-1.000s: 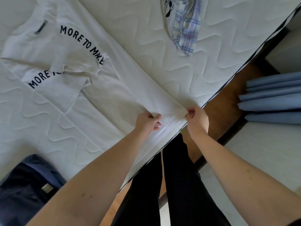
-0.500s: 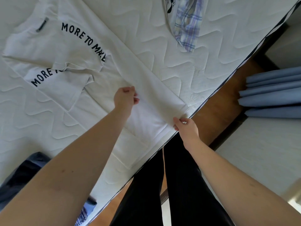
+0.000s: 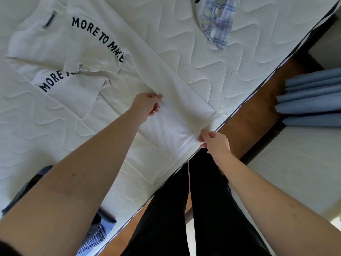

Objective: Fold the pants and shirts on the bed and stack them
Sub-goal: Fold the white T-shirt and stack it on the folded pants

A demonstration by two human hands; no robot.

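The white shirt (image 3: 114,74) lies flat on the bed (image 3: 230,58), its long axis running from the bed's near edge away up-left. The right hand (image 3: 214,143) pinches the hem at that edge. The left hand (image 3: 147,104), further in from the edge, grips the folded side flap and sits nearer the shirt's middle.

A white quilted mattress (image 3: 212,58) with dark piping fills most of the view. Beside it runs a strip of brown wooden floor (image 3: 258,111), then pale blue curtain folds (image 3: 310,97) (hanging at right) above a whitish surface.
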